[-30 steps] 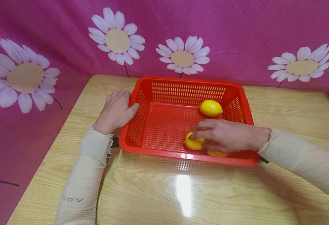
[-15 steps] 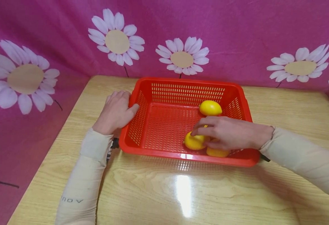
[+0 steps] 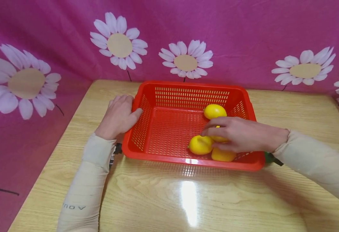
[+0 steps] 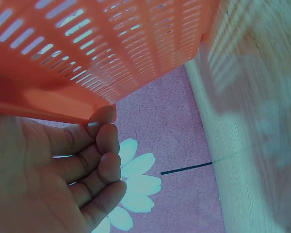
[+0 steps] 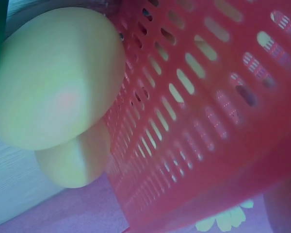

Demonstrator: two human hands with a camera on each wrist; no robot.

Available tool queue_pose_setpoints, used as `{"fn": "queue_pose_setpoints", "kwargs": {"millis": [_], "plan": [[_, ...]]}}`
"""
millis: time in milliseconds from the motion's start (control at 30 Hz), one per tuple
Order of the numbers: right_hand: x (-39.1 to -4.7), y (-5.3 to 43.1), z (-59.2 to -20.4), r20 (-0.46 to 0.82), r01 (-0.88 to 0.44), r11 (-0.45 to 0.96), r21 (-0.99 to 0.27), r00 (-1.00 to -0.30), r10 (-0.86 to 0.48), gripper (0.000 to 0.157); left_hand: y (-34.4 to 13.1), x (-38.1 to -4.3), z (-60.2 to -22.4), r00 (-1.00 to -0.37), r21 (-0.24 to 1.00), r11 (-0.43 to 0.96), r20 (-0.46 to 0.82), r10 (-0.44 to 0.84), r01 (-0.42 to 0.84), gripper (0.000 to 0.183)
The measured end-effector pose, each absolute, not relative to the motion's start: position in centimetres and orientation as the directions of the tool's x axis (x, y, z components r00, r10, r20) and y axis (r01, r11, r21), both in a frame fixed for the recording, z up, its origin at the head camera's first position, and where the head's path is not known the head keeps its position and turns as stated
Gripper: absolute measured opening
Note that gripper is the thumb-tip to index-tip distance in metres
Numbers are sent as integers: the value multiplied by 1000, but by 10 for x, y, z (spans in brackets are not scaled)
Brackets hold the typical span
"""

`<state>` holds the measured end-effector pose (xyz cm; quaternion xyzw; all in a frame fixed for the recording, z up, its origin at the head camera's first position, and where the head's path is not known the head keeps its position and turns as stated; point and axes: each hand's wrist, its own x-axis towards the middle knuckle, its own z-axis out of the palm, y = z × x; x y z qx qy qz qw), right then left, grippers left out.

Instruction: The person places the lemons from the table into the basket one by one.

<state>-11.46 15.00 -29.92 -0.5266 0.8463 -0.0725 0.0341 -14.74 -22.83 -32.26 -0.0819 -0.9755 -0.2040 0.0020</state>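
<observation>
- Holding the rim of the red basket [image 3: 169, 159], the left hand [image 3: 118, 117] keeps its thumb over the inner side and its fingers on the outer side; the left wrist view shows these fingers bent near the edge.
- The right hand [image 3: 240, 133] is inside the basket, at the end away from the left grip, fingers bent over a half-covered lemon [image 3: 219, 139]; I cannot tell whether it grips this fruit or only lies over it.
- Just past the right fingertips, toward the left hand, a second lemon [image 3: 200, 145] lies in the basket.
- At the thumb side of the right hand, nearer to the person, there is a third lemon [image 3: 223, 155].
- On the far side of the same fingers lies a fourth lemon [image 3: 215, 111].
- By the right wrist, outside the basket, a green thing [image 3: 268, 157] shows only partly.
- The right wrist view shows two pale rounded things [image 5: 58, 77] outside the basket wall, one partly covering the other.
- Below both hands is a wooden table [image 3: 146, 193].
</observation>
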Motion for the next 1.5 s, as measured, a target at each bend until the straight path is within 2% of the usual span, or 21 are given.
{"fn": "queue_pose_setpoints", "kwargs": {"millis": [233, 667, 967, 1267, 1500], "plan": [[-116, 157, -298, 64, -893, 425, -148, -437, -897, 52, -227, -148, -323, -987, 384, 910, 28, 156, 155, 37], [-117, 168, -299, 219, -904, 404, -142, -427, -877, 49, -227, -148, -323, -988, 384, 911, 14, 154, 148, 39], [-112, 178, -294, 208, -852, 492, -179, -522, -827, 49, -227, -147, -323, -988, 390, 909, 21, 153, 149, 38], [-109, 191, -294, 320, -842, 503, -196, -540, -779, 53, -227, -147, -323, -987, 392, 907, 43, 153, 157, 36], [-105, 204, -295, 372, -781, 575, -245, -623, -688, 58, -227, -147, -324, -988, 399, 904, 47, 150, 156, 34]]}}
